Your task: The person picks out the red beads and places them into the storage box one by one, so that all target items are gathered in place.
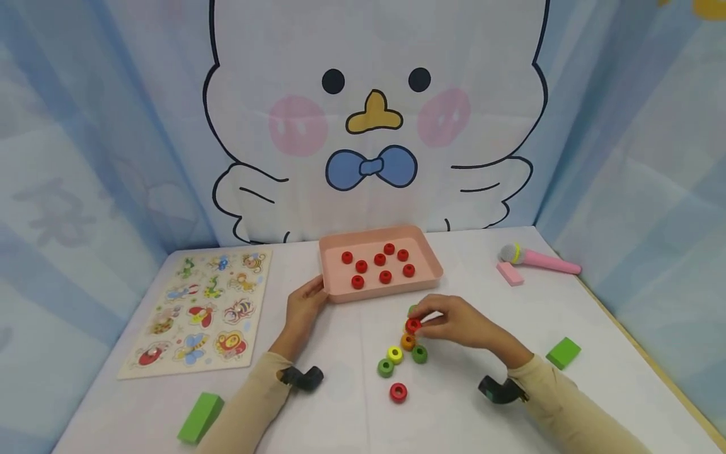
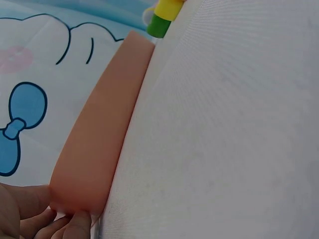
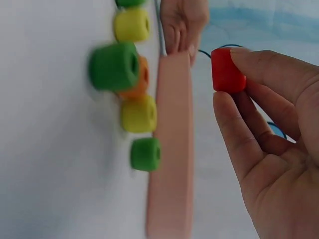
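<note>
A pink tray (image 1: 381,293) with several red beads (image 1: 379,259) in it stands at the back of the table. My left hand (image 1: 306,309) holds the tray's near left corner, thumb at the rim and fingers curled against the wall (image 2: 102,134). My right hand (image 1: 454,320) pinches a red bead (image 3: 228,70) between thumb and fingertips, raised above the table. Below and beside it lie loose beads: an orange bead (image 1: 408,342), a yellow bead (image 1: 395,354) and green beads (image 1: 420,354). Nearer the front is another red bead (image 1: 399,393).
On the left lies a puzzle board (image 1: 198,315) with insect pictures, and a green block (image 1: 201,418) in front of it. To the right are a pink toy microphone (image 1: 539,258), a pink block (image 1: 510,274) and a second green block (image 1: 563,353). A printed curtain (image 1: 374,208) hangs behind.
</note>
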`<move>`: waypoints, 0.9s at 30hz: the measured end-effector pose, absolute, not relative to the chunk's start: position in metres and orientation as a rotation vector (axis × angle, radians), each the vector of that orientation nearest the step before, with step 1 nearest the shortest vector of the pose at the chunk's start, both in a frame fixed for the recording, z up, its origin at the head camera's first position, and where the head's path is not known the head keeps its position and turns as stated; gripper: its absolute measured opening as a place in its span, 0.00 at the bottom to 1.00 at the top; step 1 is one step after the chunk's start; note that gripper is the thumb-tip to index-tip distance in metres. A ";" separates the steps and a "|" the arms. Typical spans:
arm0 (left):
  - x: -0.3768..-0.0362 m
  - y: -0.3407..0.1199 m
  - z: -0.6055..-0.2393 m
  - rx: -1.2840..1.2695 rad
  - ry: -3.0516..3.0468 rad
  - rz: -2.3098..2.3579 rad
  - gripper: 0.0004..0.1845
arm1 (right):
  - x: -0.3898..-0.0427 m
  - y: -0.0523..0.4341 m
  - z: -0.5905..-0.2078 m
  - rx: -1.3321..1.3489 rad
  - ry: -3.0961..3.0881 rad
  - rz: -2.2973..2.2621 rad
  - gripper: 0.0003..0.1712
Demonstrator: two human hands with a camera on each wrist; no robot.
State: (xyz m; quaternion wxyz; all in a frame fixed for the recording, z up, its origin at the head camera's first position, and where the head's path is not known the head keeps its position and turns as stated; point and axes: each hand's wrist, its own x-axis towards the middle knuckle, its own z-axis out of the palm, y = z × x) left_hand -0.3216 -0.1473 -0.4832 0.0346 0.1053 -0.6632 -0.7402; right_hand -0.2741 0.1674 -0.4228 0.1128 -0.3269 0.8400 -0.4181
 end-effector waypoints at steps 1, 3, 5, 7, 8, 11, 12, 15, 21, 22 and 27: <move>-0.322 -0.147 -0.484 0.326 -2.048 -2.273 0.24 | -0.281 0.166 -0.420 -0.959 2.480 -1.221 0.18; -0.321 -0.147 -0.485 0.322 -2.069 -2.260 0.24 | -0.294 0.161 -0.416 -0.954 2.519 -1.190 0.19; -0.321 -0.147 -0.486 0.328 -2.080 -2.246 0.24 | -0.308 0.154 -0.412 -0.951 2.536 -1.173 0.19; -0.321 -0.148 -0.487 0.331 -2.082 -2.236 0.24 | -0.324 0.146 -0.410 -0.948 2.558 -1.161 0.19; -0.322 -0.149 -0.487 0.330 -2.083 -2.229 0.24 | -0.333 0.142 -0.409 -0.945 2.574 -1.147 0.19; -0.322 -0.150 -0.486 0.330 -2.082 -2.221 0.24 | -0.360 0.130 -0.404 -0.940 2.604 -1.122 0.19; -0.321 -0.151 -0.486 0.324 -2.080 -2.221 0.24 | -0.370 0.126 -0.403 -0.927 2.609 -1.122 0.19; -0.321 -0.151 -0.486 0.301 -2.059 -2.219 0.24 | -0.395 0.113 -0.398 -0.906 2.604 -1.136 0.19; -0.322 -0.148 -0.488 0.262 -2.038 -2.241 0.23 | -0.435 0.095 -0.397 -0.715 2.639 -1.072 0.20; -0.322 -0.147 -0.488 0.252 -2.036 -2.243 0.23 | -0.441 0.093 -0.398 -0.678 2.644 -1.046 0.20; -0.322 -0.148 -0.486 0.237 -2.027 -2.232 0.23 | -0.467 0.082 -0.401 -0.601 2.636 -0.985 0.19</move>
